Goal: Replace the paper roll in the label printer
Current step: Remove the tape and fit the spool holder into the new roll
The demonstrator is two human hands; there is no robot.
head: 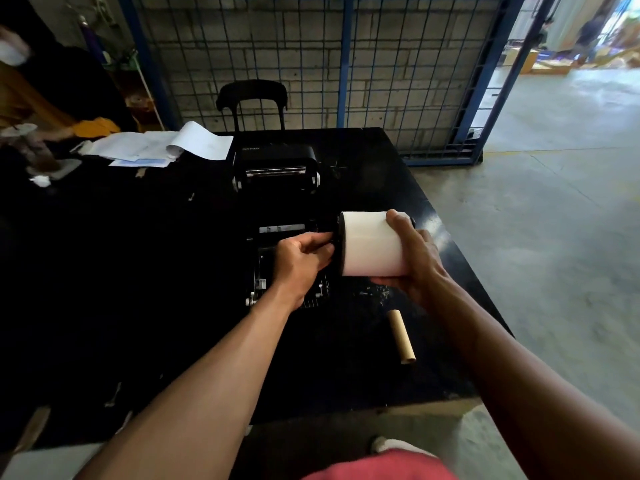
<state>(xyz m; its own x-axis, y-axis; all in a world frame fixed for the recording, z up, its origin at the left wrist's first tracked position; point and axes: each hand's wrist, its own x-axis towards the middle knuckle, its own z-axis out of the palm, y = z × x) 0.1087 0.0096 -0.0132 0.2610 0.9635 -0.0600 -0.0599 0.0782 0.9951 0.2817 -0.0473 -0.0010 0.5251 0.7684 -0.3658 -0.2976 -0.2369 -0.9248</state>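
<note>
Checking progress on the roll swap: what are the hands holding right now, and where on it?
The right hand grips the white paper roll around its right end; the left hand pinches the black holder flange at its left end.

White paper roll, black printer on a black bench, tan cardboard core, blue wire fence.

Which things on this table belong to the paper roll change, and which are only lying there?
Belong to the job:
new white paper roll, held by right hand
black end holder, at left hand
open label printer
empty cardboard core

Only lying about:
loose papers
black chair
</note>
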